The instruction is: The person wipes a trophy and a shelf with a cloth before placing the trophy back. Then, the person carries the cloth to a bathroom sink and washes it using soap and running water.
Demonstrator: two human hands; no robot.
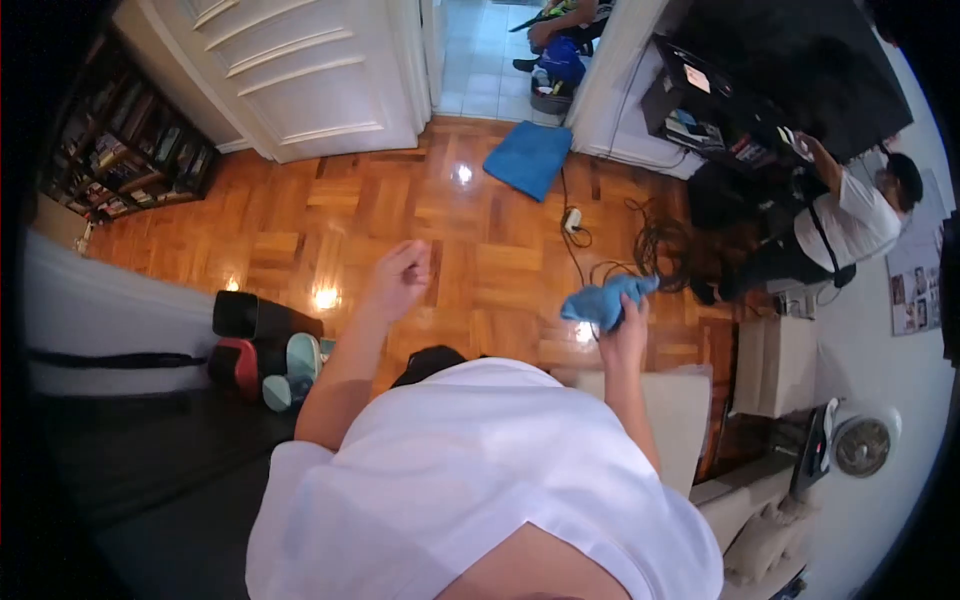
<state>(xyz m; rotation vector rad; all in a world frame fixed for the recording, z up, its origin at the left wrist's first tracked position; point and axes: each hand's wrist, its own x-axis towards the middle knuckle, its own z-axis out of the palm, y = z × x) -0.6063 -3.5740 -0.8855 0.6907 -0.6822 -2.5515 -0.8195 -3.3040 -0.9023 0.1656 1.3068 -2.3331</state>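
Over the parquet floor [480,225], my right hand [626,330] is closed round a bunched blue cloth [603,302], which sticks out on both sides of the fingers. My left hand [403,275] is raised in front of me with its fingers curled in; whatever it may hold is hidden. Beyond the hands, a blue mat [530,158] lies on the floor by the doorway. A white power strip [572,220] with a dark cable rests between the mat and the blue cloth.
Coiled cables [658,245] lie right of centre. A person in a white shirt [850,225] is near the television [810,60]; another sits beyond the doorway by a bucket [551,95]. A white door [310,85] and bookshelf [130,150] stand left. A bench [670,410] is close by.
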